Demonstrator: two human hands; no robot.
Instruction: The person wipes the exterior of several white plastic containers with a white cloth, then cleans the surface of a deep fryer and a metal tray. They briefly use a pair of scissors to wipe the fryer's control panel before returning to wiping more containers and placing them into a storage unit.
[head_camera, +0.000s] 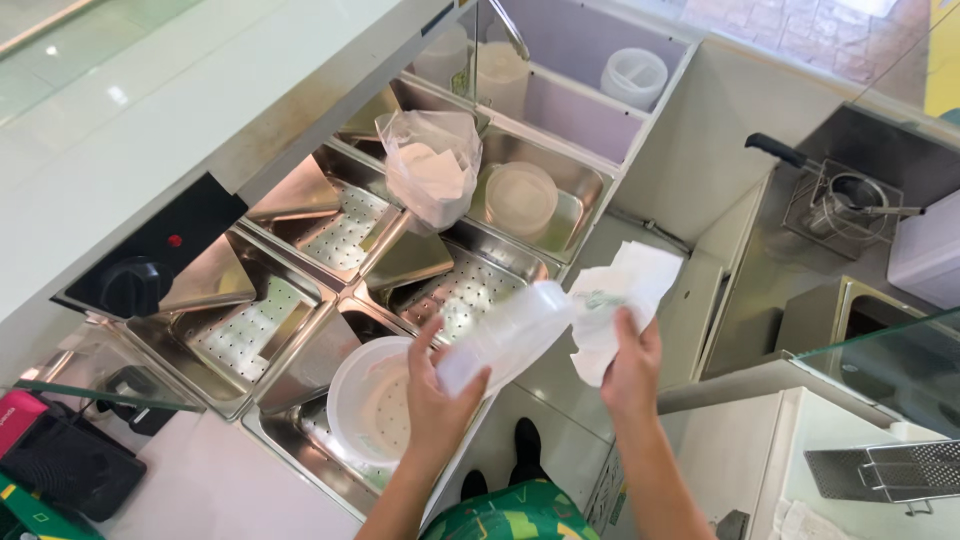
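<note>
1. Left hand (438, 395) raised from the lower frame, forearm angled up, fingers and thumb closed round the near end of a clear plastic container (505, 335) held tilted above the steel trays.
2. Right hand (632, 365) lifted beside it, fingers pinched on a crumpled white paper sheet (620, 295) that hangs just next to the container's upper end.
3. Round plastic lid (372, 400) lying below the left hand in the nearest tray (290, 440), partly covered by the wrist.
4. Hard to make out: the container blurred, its true shape unclear; whether paper and container touch cannot be told.
5. Cut off: both arms at the bottom edge, along with a green patterned garment (510, 520) and dark shoes (525, 445) below.
6. Further back, a clear plastic bag (432, 170) of white sheets standing among the perforated trays; another round lid (520, 197) in a tray behind it.
7. Setting: a white table (150, 90) running along the left with a black dial panel (150, 260); a wire frying basket (840, 200) at right and a mesh basket (890, 470) at lower right.
</note>
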